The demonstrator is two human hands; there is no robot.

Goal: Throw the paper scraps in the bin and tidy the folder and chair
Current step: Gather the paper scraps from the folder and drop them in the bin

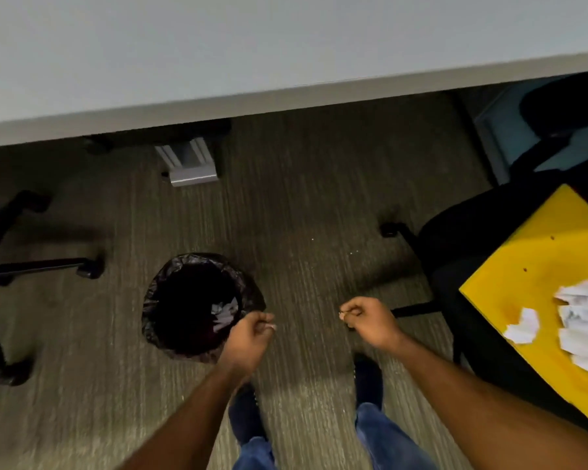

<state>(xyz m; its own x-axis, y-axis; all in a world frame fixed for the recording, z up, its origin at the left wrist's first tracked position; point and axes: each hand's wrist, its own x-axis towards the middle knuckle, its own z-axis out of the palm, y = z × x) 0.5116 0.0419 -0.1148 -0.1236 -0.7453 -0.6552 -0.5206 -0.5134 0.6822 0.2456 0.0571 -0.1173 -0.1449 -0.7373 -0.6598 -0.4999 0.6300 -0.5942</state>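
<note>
A round bin [157,300] lined with a black bag stands on the carpet, with white paper scraps [223,315] inside. My left hand [250,339] hovers at the bin's near right rim, its fingers curled and nothing visible in them. My right hand [369,320] is to the right of the bin above the carpet, fingers curled, thumb and forefinger pinching a tiny pale scrap [341,313]. At the right, a yellow folder [530,266] lies on the seat of a black chair [455,239]. More crumpled paper scraps [577,320] lie on the folder.
A white desk [218,62] spans the top, with its grey leg [190,164] behind the bin. The black wheeled base of another chair [31,266] is at the left. My feet and jeans [370,385] are at the bottom.
</note>
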